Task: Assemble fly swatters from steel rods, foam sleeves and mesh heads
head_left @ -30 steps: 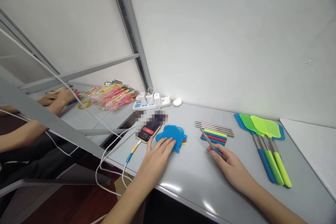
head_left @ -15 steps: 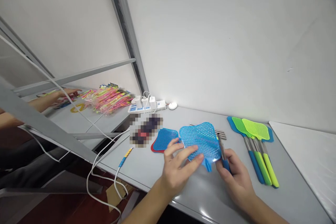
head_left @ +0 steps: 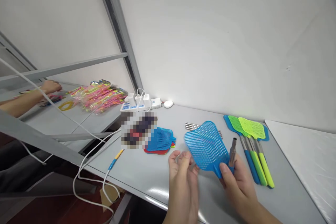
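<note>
Mainly, a broad blue mesh swatter head (head_left: 206, 147) rises above and left of the right hand (head_left: 238, 185), whose thumb and fingers clasp it. Just left, the left hand (head_left: 183, 176) is loosely curled, its contact unclear. Clasped alongside, a metal rod (head_left: 233, 152) looks stiff and slick. The mesh seems light and bendy; its short stem (head_left: 217, 170), beside the thumb, should hold firmest.

Over the grey table's (head_left: 154, 175) front edge, the right hand (head_left: 241, 186) is gripping a blue plastic mesh swatter head (head_left: 206, 147) and a silver metal rod (head_left: 232, 152); the left hand (head_left: 183, 180) is hovering just beside. Long-handled blue, green and yellow swatters (head_left: 252, 127) are lying toward the right edge.
</note>
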Demonstrator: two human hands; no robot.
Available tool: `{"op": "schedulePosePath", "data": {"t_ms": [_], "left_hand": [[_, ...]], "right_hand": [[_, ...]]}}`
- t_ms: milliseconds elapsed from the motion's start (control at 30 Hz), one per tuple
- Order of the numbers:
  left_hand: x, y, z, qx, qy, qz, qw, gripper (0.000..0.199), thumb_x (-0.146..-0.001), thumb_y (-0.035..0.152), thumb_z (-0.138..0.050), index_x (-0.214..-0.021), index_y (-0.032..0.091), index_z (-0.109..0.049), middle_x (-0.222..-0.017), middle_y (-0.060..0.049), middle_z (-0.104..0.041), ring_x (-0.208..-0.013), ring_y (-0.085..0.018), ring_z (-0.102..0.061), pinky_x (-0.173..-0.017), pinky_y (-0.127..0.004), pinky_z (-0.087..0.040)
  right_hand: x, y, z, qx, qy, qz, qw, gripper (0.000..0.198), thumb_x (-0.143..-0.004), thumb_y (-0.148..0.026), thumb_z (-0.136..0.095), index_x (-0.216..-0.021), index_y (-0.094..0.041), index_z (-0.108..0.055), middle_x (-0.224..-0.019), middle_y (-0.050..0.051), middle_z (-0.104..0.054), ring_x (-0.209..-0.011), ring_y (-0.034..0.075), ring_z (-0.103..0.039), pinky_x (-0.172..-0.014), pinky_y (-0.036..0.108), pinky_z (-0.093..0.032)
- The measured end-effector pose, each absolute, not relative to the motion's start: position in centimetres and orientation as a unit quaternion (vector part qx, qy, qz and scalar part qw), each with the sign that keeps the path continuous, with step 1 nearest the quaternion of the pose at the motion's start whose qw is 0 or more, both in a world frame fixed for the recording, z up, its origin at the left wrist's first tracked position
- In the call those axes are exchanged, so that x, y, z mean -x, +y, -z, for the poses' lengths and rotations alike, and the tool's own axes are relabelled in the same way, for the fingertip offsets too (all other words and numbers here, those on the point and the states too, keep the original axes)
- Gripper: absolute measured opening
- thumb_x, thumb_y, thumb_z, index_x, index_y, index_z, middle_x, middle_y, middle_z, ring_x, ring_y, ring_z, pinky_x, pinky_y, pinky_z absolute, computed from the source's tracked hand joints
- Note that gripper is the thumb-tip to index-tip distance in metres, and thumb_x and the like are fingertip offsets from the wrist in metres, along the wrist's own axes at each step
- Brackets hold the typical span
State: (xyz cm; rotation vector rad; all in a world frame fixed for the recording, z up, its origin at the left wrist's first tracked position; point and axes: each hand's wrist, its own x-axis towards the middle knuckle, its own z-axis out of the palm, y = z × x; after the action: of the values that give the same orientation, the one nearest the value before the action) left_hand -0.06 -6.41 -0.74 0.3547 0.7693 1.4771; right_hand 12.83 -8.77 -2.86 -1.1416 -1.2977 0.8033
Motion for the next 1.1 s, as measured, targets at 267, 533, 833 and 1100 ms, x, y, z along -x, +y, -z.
{"op": "schedulePosePath", "data": {"t_ms": [267, 533, 833, 1100], "left_hand": [[1.1, -7.3, 1.3, -0.163, 0.376, -0.492, 0.768, 0.040, -0.068, 0.044, -0.082, -0.088, 0.015, -0.064, -0.066, 0.000, -0.061, -0.053, -0.009, -0.053, -0.050, -0.020, -0.040], [4.0, -3.2, -0.2, -0.227, 0.393, -0.678, 0.578, 0.028, -0.077, 0.038, -0.074, -0.093, 0.016, -0.066, -0.084, -0.005, -0.070, -0.071, -0.018, -0.068, -0.067, -0.030, -0.056], [5.5, -2.5, 0.8, -0.304, 0.374, -0.649, 0.589, 0.025, -0.087, 0.037, -0.064, -0.093, 0.013, -0.066, -0.084, -0.009, -0.074, -0.070, -0.023, -0.073, -0.071, -0.037, -0.059], [5.8, -2.6, 1.2, -0.297, 0.391, -0.607, 0.624, 0.026, -0.083, 0.037, -0.069, -0.096, 0.015, -0.068, -0.085, -0.009, -0.075, -0.071, -0.021, -0.072, -0.074, -0.034, -0.057]], "right_hand": [[-12.4, -8.7, 1.0, 0.443, -0.629, -0.447, 0.456, 0.023, -0.099, -0.038, -0.038, -0.082, -0.024, -0.043, -0.070, -0.001, -0.055, -0.062, 0.015, -0.051, -0.060, 0.027, -0.043], [-13.0, -7.3, 0.8, 0.489, -0.751, -0.340, 0.285, 0.028, -0.101, -0.039, -0.032, -0.091, -0.023, -0.052, -0.072, -0.001, -0.055, -0.059, 0.013, -0.048, -0.058, 0.025, -0.036], [-12.1, -6.8, 0.7, 0.505, -0.763, -0.303, 0.268, 0.025, -0.100, -0.032, -0.034, -0.100, -0.028, -0.058, -0.079, 0.001, -0.067, -0.067, 0.017, -0.062, -0.061, 0.027, -0.042], [-12.4, -6.6, 1.0, 0.526, -0.787, -0.250, 0.205, 0.025, -0.101, -0.032, -0.034, -0.109, -0.027, -0.056, -0.081, 0.002, -0.068, -0.071, 0.019, -0.064, -0.063, 0.029, -0.041]]}}
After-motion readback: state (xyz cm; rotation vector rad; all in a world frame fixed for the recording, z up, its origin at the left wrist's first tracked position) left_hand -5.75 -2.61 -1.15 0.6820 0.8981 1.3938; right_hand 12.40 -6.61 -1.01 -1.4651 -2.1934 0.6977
